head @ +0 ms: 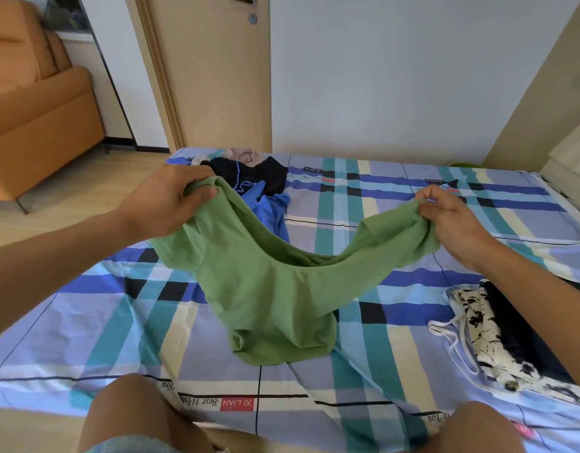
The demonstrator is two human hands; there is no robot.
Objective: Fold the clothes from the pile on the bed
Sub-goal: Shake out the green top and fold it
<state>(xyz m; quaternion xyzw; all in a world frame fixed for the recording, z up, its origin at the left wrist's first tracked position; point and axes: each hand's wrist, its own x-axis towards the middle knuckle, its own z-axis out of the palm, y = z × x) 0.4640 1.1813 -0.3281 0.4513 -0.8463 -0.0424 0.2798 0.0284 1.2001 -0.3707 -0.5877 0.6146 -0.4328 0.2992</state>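
Plain leaf green, no print, on the shirt (272, 289). On the bed sheet (86, 322), a plaid of lavender, teal, pale blue, cream, royal blue and black, crossed by thin black lines, with a red label (237, 404) lettered in white. In the pile, a black garment (249, 173) piped in blue, a bright blue garment (269, 210), a beige-grey garment (243, 155). Cream blotched with black on the printed cloth (488, 338), white for its straps, dark navy on the piece (517, 331) beside it. Orange sofa (37, 109), beige door (213, 76).

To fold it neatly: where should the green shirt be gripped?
Green shirt: by its two top corners, from above, where the left hand and right hand pinch it; its middle sags and its bottom bunches on the bed, so pulling apart should flatten it.
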